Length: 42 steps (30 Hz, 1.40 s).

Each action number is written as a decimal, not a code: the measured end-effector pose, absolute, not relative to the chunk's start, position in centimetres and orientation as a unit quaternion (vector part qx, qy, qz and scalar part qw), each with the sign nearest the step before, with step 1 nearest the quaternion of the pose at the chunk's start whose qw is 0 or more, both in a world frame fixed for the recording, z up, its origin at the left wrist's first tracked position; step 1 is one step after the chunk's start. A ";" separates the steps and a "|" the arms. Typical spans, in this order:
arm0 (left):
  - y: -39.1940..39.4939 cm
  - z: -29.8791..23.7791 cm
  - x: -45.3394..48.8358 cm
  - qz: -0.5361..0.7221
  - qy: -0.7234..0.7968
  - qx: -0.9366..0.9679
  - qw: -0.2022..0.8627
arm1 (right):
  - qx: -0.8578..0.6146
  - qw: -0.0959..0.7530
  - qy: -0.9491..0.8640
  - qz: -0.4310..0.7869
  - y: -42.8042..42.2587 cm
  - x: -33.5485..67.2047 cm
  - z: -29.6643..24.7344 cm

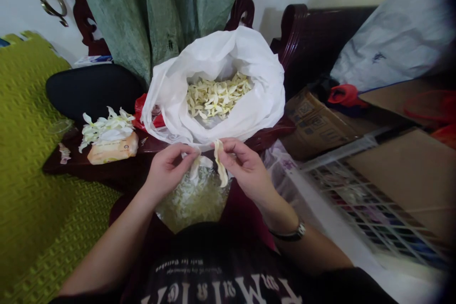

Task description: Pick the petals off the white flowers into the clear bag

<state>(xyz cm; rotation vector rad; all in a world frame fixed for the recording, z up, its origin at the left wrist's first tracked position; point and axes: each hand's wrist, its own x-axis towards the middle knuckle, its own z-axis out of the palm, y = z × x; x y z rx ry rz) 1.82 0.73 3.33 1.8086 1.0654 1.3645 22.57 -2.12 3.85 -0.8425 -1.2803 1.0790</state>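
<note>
A glossy dark-red wooden surface (77,156) ends just beyond the hands, leaving room before the black printed shirt (199,259); on it a wide-mouthed white plastic bag (261,83) holds pale-yellow curled petals (217,99); a shiny see-through container (225,191) below holds whitish petals (192,199). Over that, the left hand's (169,167) fingers pinch a thin white petal (194,170); the right hand's (247,168) pinch a long cream petal (221,171).

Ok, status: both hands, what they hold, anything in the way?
Left hand pinching white petal-like piece. Right hand pinching yellowish strip. White bag open beyond, pale pieces inside. No obstruction visible between hands.
</note>
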 end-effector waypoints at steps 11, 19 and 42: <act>-0.4 4.1 2.4 0.415 0.404 0.780 0.238 | -0.375 0.621 -0.581 0.370 -1.5 21.4 1.7; 0.4 2.3 -0.3 0.521 0.489 0.613 0.336 | -0.319 0.790 -0.319 0.415 0.8 26.2 1.7; -1.6 -5.6 2.6 0.458 0.451 0.588 0.491 | -0.472 0.452 -0.551 0.519 -2.6 20.1 -6.9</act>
